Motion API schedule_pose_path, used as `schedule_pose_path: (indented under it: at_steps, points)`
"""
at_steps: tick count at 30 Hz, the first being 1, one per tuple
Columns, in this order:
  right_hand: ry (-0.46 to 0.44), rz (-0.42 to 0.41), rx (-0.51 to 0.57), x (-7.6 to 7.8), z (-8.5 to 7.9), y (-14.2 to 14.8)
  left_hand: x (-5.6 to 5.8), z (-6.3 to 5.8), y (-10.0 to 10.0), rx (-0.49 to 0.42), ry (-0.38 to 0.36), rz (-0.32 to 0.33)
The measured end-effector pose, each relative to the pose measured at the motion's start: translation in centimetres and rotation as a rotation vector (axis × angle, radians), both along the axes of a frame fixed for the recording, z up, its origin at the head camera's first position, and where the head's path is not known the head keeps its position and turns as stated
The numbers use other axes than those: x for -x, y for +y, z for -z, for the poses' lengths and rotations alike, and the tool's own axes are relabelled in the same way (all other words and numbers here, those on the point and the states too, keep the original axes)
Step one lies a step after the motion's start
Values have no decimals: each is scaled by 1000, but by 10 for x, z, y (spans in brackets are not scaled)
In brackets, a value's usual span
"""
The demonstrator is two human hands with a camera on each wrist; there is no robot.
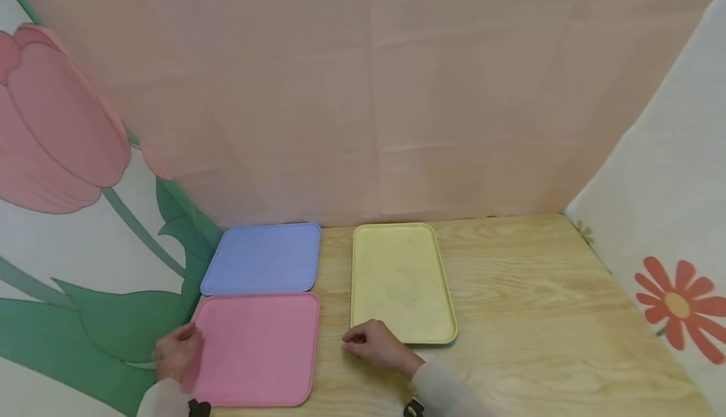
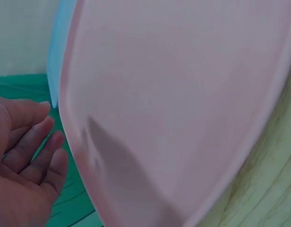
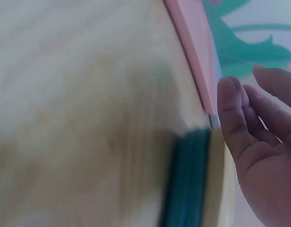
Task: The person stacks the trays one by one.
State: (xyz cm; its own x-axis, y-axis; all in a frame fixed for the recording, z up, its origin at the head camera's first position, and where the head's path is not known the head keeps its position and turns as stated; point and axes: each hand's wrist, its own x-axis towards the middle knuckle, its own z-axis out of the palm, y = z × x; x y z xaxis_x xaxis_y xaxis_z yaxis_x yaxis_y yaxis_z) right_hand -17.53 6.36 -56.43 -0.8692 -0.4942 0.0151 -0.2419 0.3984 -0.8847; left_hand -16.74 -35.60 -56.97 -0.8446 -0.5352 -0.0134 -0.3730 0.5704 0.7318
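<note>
Nothing is being held by the left hand [image 1: 178,351] or the right hand [image 1: 379,346]; their fingers are hanging loosely bent. The pink tray [image 1: 255,348] is lying just beside the left hand, the yellow tray [image 1: 399,281] by the right, above a teal layer [image 3: 188,182]. Both trays are being judged light, stiff, slightly slippery, best gripped at raised rims.

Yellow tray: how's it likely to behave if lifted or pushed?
The yellow tray is probably stiff: it lies flat with straight edges and no visible sag. It seems unlikely to roll, being a broad, flat rectangle. Pushed, it may slide over or drag the teal layers showing beneath it in the right wrist view.
</note>
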Motion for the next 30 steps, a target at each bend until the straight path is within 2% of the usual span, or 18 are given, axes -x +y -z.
schedule_pose_path:
  at_steps: [6,9,16,20,26,30]
  points:
    - [3,-20,3,-9,3,-24,-1,-2,-5,59,-58,13]
    - [-19,-25,-11,-13,4,-34,-1,-1,-7,61,-93,7]
    - [-100,-54,34,-19,12,-53,-1,-1,-13,-16,-189,-30]
    - [-176,-9,77,-22,13,-57,-5,0,-14,-15,-176,-26]
    - [-273,11,132,-20,13,-58,-6,-1,-11,0,-100,-12]
    - [-296,15,153,-20,13,-59,-4,4,-10,-22,-106,-64]
